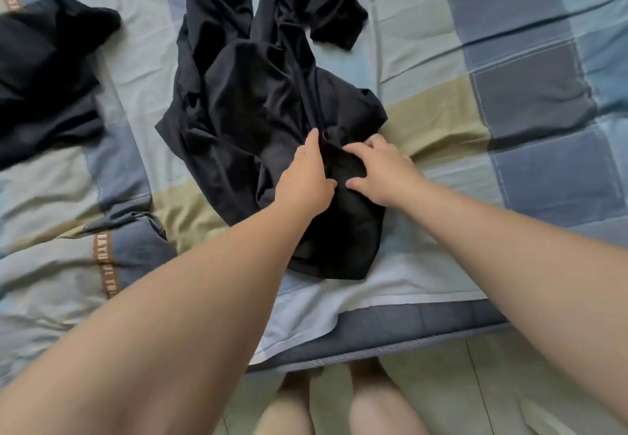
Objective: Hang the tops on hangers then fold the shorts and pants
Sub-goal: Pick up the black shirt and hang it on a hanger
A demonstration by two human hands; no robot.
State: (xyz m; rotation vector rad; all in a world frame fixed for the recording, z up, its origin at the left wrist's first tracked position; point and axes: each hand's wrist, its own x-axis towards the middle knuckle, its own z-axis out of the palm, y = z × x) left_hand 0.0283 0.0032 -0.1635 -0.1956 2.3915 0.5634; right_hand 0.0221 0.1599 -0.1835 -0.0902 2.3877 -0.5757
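Black garment (258,111) lies crumpled mid-bed (475,111), trailing toward 12 o'clock. My left hand (306,176) and right hand (380,169) both pinch its bunched near end, fingers partly curled. I should probably find the waistband and shake it flat before folding.

Fig. 1. I see a black garment (265,101) on a sheet (509,94) checked slate-blue, pale blue and olive; left of it, a second garment (44,70), possibly navy.

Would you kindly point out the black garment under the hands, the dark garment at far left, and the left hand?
black garment (258,94): head view, crumpled middle
dark garment (44,70): head view, main bulk
left hand (306,176): head view, back of hand
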